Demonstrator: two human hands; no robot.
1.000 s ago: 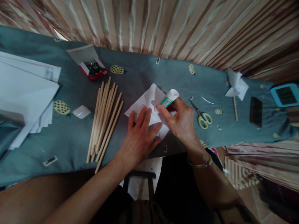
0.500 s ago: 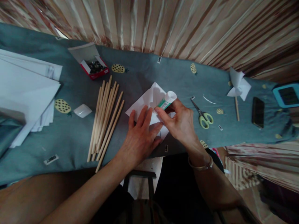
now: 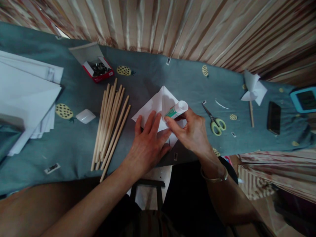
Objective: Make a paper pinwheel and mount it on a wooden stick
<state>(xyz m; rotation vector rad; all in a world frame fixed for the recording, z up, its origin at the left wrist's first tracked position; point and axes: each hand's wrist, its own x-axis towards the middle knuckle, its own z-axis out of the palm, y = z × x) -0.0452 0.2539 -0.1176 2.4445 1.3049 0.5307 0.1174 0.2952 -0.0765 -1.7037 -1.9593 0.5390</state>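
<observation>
A folded white paper square (image 3: 151, 107) lies on the cloth in front of me, turned like a diamond. My left hand (image 3: 148, 141) rests on its lower left part, fingers spread and flat. Between the thumb and fingers of my right hand (image 3: 195, 130) is a green and white glue stick (image 3: 178, 109), tilted, with its white end up and to the right. The lower end of the glue stick is over the middle of the paper, and my fingers partly hide it. Part of the paper is covered by both hands.
Several wooden sticks (image 3: 110, 123) lie left of the paper, below a red open box (image 3: 100, 70) of small metal pieces. White sheets (image 3: 27, 89) are stacked far left. Rightward are green-handled scissors (image 3: 216, 125), a paper pinwheel (image 3: 253, 89), a dark phone (image 3: 274, 118) and a blue-framed device (image 3: 304, 99).
The glue stick and my right hand have shifted slightly to the right and down across the paper. My left hand stays pressed on the paper.
</observation>
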